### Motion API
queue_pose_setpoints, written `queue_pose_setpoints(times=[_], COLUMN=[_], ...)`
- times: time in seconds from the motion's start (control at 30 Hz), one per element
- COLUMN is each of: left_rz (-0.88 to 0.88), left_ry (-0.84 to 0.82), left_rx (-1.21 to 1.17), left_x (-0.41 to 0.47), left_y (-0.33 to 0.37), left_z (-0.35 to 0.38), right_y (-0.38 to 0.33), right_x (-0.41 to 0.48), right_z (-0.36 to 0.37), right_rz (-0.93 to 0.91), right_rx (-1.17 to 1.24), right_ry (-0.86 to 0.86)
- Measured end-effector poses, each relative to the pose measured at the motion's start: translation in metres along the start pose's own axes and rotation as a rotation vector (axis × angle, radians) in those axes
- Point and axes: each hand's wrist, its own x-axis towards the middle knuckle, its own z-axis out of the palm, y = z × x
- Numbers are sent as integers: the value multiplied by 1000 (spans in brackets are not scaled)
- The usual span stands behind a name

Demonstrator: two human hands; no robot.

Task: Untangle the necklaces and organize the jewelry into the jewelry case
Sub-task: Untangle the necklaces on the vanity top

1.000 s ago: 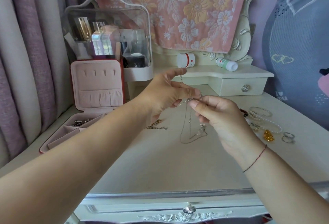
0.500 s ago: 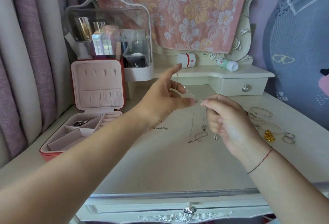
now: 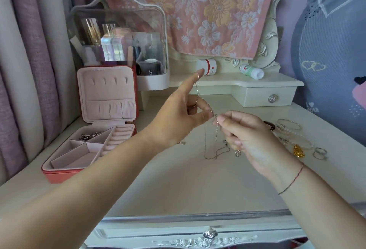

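I hold a thin necklace above the table, its tail trailing onto it. My left hand pinches the chain, one strand hooked over the raised forefinger. My right hand pinches it just beside. I should ease the strands apart gently, never tugging, so the knot doesn't tighten. The open jewelry case sits to the left.
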Motion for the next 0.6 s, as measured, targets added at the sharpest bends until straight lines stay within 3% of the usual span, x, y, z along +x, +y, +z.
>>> queue_pose_setpoints(times=[0.17,0.33,0.6], left_rz=[32,-11,-14], left_ry=[-10,-22,36], left_rx=[-48,-244,-99], left_x=[4,4,7], left_y=[-1,1,-3], left_z=[-6,-7,-9], right_y=[-2,-4,-3], right_x=[-2,-7,-5], right_z=[5,7,2], right_rz=[6,12,36], right_rx=[91,61,37], right_ry=[-22,-111,-117])
